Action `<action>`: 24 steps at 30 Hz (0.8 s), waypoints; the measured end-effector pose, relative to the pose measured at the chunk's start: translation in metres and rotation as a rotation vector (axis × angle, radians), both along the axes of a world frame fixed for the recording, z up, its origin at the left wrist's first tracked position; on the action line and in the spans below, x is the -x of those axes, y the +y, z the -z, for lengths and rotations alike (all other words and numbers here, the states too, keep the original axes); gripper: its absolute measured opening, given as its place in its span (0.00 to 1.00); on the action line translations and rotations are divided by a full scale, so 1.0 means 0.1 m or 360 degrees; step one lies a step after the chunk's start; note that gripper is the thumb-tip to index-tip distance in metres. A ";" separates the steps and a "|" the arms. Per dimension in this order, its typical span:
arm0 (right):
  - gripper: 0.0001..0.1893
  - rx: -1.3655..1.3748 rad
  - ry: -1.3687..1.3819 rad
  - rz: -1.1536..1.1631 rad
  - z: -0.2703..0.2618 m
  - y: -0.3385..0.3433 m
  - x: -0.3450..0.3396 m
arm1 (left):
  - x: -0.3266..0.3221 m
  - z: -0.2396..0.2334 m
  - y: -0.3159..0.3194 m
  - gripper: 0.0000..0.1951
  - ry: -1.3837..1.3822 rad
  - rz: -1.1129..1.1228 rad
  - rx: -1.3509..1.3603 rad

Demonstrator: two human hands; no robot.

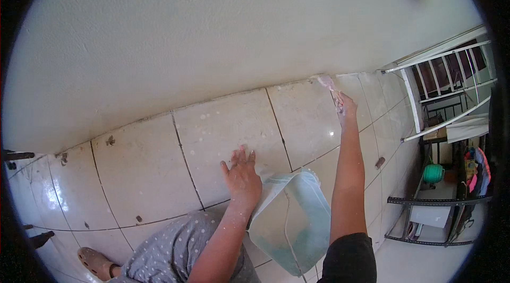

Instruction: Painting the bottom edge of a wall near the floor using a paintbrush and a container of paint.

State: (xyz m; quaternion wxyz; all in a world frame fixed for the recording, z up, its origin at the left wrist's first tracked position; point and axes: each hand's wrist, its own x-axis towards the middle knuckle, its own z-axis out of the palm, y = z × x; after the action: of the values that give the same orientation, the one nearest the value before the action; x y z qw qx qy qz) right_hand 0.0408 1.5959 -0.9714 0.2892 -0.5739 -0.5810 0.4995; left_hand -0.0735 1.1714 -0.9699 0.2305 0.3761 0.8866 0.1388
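My right hand is closed around the handle of a brush or scraper; its pinkish-white head meets the seam between the tiled floor and the wall. My left hand hovers over or rests on the floor tiles with fingers spread and nothing in it; whether it touches cannot be told. Whitish specks dot the left hand and forearm. Beside the left wrist lies an open, translucent pale-green bag or container, with a cord-like line across it. Pale splashes mark the tiles near the left fingers.
A white metal ladder-like frame stands at the right by the wall. Below it is a dark metal shelf rack with a green round object. Dark furniture feet show at the far left. A small brown object lies on the floor.
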 end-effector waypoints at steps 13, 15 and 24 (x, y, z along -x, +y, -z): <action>0.09 0.0079 0.0146 0.0013 0.09 -0.18 -0.29 | 0.02 -0.20 -0.02 0.33 -0.0167 -0.0028 0.0029; 0.10 0.0058 0.0009 -0.0022 0.12 -0.14 -0.19 | -0.01 -0.15 -0.01 0.33 -0.0159 -0.0028 0.0023; 0.11 0.0159 0.0399 0.0004 0.19 -0.27 -0.16 | -0.02 -0.04 -0.03 0.33 -0.0019 0.0011 0.0011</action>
State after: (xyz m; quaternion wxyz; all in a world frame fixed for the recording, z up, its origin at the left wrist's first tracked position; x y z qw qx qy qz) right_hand 0.0563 1.5685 -0.9904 0.3311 -0.5214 -0.5140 0.5953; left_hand -0.0716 1.1688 -0.9658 0.2376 0.3776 0.8844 0.1373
